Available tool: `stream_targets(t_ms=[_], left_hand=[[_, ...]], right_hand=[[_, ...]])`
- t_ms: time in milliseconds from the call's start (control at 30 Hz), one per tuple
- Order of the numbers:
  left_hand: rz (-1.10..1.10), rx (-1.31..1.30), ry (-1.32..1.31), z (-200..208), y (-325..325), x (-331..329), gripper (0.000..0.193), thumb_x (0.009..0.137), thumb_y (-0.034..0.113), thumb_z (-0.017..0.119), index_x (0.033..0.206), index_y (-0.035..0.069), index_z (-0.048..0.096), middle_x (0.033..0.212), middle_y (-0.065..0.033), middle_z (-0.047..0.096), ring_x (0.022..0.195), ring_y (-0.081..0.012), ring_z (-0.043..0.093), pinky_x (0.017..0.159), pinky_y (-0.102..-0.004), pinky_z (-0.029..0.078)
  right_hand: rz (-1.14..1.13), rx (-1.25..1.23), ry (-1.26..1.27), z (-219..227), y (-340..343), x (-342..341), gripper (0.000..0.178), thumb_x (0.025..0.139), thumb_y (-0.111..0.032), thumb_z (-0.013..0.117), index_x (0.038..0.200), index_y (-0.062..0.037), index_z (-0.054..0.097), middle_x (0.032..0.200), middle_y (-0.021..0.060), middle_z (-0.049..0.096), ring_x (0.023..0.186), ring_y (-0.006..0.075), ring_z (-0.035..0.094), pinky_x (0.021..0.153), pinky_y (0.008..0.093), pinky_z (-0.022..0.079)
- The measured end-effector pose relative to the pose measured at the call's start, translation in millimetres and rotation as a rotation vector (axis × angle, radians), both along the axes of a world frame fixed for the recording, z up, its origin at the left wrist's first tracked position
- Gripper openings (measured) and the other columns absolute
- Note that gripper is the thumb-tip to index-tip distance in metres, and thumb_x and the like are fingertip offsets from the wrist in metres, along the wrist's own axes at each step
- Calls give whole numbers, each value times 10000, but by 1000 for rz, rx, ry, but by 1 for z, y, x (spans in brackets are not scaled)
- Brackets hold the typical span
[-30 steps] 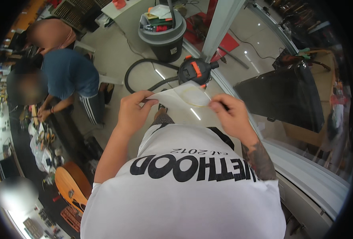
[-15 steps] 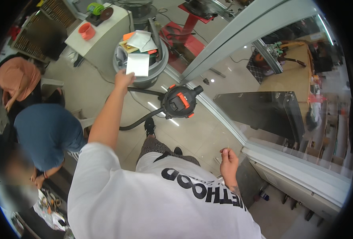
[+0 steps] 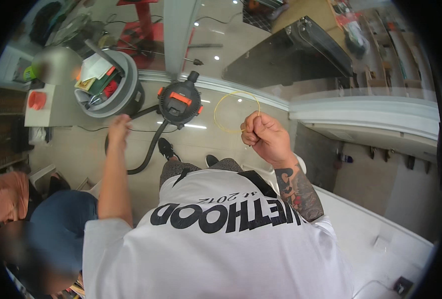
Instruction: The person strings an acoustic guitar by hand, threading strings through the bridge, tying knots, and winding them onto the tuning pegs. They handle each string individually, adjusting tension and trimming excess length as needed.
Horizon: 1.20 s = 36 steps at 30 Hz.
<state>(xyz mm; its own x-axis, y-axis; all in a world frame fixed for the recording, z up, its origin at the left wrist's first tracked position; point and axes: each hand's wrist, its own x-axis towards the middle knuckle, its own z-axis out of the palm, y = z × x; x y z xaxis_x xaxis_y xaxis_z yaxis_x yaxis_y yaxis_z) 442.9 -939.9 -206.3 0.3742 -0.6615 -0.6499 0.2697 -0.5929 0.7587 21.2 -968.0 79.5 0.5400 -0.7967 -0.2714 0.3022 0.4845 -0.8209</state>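
My right hand is closed with its fingers pinched on a thin yellow string, which curves in an open ring to the left of the hand. My left hand hovers at the near side of a round grey bin; motion smears its fingers, and no packet shows in it. White paper pieces and other litter fill the bin. Right of the bin, a black and orange vacuum cleaner stands on the floor with its dark hose curling toward my left forearm.
Two people sit at the lower left, one in a blue top, one in a pinkish top. An orange-red cup stands on a white counter. A black case lies behind the glass partition. A white surface is at my right.
The view has swung right. My left hand has drawn back from the bin, and the white square packet no longer shows in it. My right hand has risen, bringing the yellow ring into plain sight.
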Motion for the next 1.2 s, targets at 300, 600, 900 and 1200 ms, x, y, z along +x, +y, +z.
stream_targets(t_ms=[300,600,900,1200], left_hand=[[-158,-829,460,260,101,-251,410,1015,264,532,1346,24,501,1233,-148,613,1127,-260,609,921,-396,503],[309,-873,385,281,225,-362,206,990,132,569,1153,17,620,1049,-123,683,986,-257,672,872,-411,546],[334,-1072,206,287,361,-420,223,967,210,623,1078,17,642,863,-91,686,821,-198,657,757,-319,511],[878,-1112,350,298,548,-517,323,973,228,616,1209,11,579,967,-125,673,904,-233,654,822,-355,502]], right_hand=[[356,86,-338,-7,16,-37,296,1056,-261,421,876,-44,510,691,5,411,603,99,326,580,251,311],[648,317,-436,-10,97,-74,285,1053,-266,421,901,-43,513,689,6,421,602,96,327,583,246,313],[1217,350,-228,22,206,-78,273,1035,-222,461,855,-29,532,679,-2,429,576,88,316,557,249,287],[1308,329,-182,24,364,-106,295,1045,-246,451,871,-27,542,653,-5,433,566,85,308,557,245,295]])
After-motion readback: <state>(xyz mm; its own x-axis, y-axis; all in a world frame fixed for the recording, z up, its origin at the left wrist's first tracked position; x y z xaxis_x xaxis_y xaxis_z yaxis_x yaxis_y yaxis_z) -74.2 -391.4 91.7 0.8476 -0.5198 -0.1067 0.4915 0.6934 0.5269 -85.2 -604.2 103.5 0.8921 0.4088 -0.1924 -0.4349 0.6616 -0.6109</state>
